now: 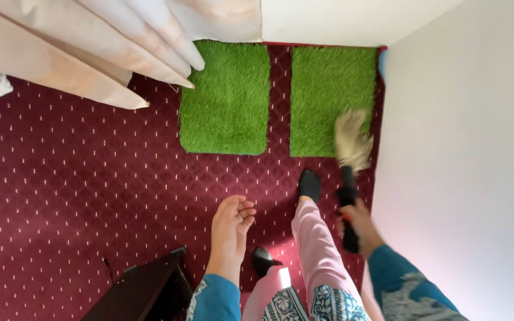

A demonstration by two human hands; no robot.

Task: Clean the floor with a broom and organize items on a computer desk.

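right hand (359,221): closed around the black handle of a brush (350,172), fingers wrapped tight; a blue patterned sleeve is seen behind the wrist.
brush: held upright along the right edge of the carpet (78,196), close to the white wall (465,166); its pale bristle head is blurred and is laid over the near right corner of the right mat (328,89).
left hand (231,229): nothing is held; the palm is turned sideways, fingers loosely curled and kept together, hung above the carpet near the middle of its near edge.
right mat: green artificial grass, set in the far right corner of the carpet, against the wall.
left mat (227,101): the same green turf, placed just beside the right one, a strip of carpet left between them.
carpet: dark red, dotted with small pale marks.
feet: one black sock (309,184) is planted just short of the right mat; pink trousers are seen above it.
curtain (90,41): pale folds are draped over the far left corner.
furniture (141,291): a dark wooden piece is seen at the near edge, left of the left hand.
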